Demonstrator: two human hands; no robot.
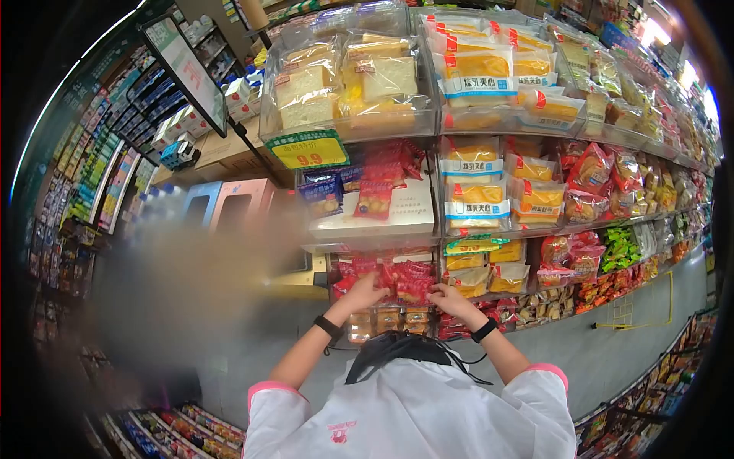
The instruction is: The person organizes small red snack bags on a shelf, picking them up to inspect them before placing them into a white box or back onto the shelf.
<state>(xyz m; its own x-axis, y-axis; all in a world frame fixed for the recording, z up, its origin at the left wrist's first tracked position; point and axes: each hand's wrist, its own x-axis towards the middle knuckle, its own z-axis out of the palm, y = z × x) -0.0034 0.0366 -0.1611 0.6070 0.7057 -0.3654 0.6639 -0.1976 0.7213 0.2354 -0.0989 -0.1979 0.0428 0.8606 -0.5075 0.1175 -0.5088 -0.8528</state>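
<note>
My left hand [365, 291] reaches into the lower clear bin, its fingers bent around a small red snack packet [349, 284]. On the other side of the bin, my right hand [452, 301] has its fingers closed at the edge of another red snack packet [414, 281]. Several more such packets lie heaped between the hands. One tier above, a red snack packet [375, 200] and blue snack packets [321, 196] lie on a white box [409, 208]. Each wrist wears a black band.
Sandwich bread [306, 98] fills the top bin, above a yellow-green price sign [308, 150]. Packaged filled bread [472, 200] stands in bins to the right. A large blur hides the left side. A yellow wire rack [623, 311] is on the right-hand floor.
</note>
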